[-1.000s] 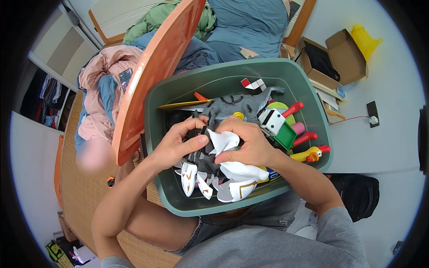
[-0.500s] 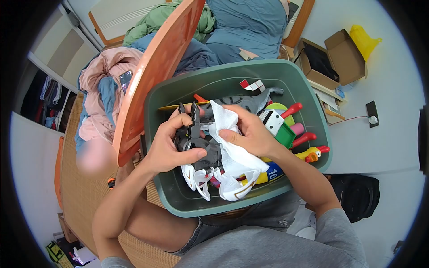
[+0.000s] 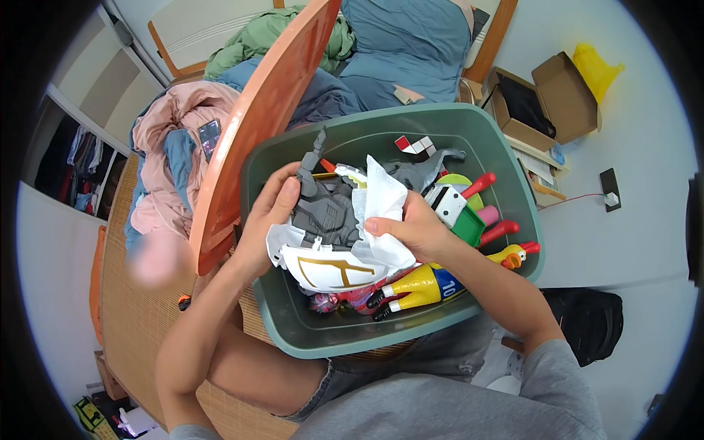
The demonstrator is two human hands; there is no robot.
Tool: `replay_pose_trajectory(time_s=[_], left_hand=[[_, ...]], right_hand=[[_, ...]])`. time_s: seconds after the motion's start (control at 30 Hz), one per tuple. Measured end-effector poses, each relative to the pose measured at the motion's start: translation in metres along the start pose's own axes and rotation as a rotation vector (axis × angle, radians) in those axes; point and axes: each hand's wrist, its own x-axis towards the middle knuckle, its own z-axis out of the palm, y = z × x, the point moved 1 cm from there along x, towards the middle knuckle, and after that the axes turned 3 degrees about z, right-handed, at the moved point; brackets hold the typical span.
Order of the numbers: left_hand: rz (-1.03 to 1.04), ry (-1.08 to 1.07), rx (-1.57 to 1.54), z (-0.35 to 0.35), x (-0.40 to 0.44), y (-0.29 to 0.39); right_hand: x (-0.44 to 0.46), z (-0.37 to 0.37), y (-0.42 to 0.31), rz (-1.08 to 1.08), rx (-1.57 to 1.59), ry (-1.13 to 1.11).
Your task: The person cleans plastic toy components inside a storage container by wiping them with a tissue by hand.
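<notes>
My left hand [image 3: 270,214] is closed around the left side of a grey toy robot figure [image 3: 324,218], whose white armour with gold trim [image 3: 334,271] faces me. My right hand [image 3: 416,229] pinches a crumpled white tissue [image 3: 385,196] against the figure's right side. Both hands are over a green plastic bin [image 3: 282,328] of toys. Below the figure lie a pink-red toy [image 3: 352,299] and a yellow rubber chicken [image 3: 425,284] in a blue shirt marked 10. A red-and-white block puzzle [image 3: 415,145] and a grey rubbery toy [image 3: 414,172] sit farther back.
An orange lid [image 3: 253,128] stands upright at the bin's left edge. Behind are blue bedding [image 3: 403,51] and a pink blanket [image 3: 165,117] with a phone [image 3: 210,138]. At right are an open cardboard box [image 3: 521,110] and a black bag [image 3: 587,323].
The figure has been turned in my left hand, so its grey torso and gold-trimmed white armour now show broadside. The tissue has shifted slightly with my right hand. More of the rubber chicken is visible.
</notes>
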Motion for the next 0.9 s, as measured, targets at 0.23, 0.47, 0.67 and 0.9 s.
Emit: replay_pose_trajectory(time_s=[0.23,0.47,0.67,0.9], left_hand=[[-0.191,-0.139,0.028,0.010,-0.014,0.016],[-0.181,-0.174,0.090,0.012,-0.014,0.012],[-0.180,-0.123,0.092,0.012,-0.014,0.014],[-0.212,-0.117,0.095,0.014,-0.015,0.005]], right_hand=[[-0.004,0.007,-0.001,-0.088,-0.120,-0.016],[-0.005,0.006,-0.004,-0.143,-0.292,-0.040],[-0.005,0.004,-0.005,-0.078,-0.220,-0.097],[-0.006,0.007,-0.004,-0.106,-0.273,-0.037]])
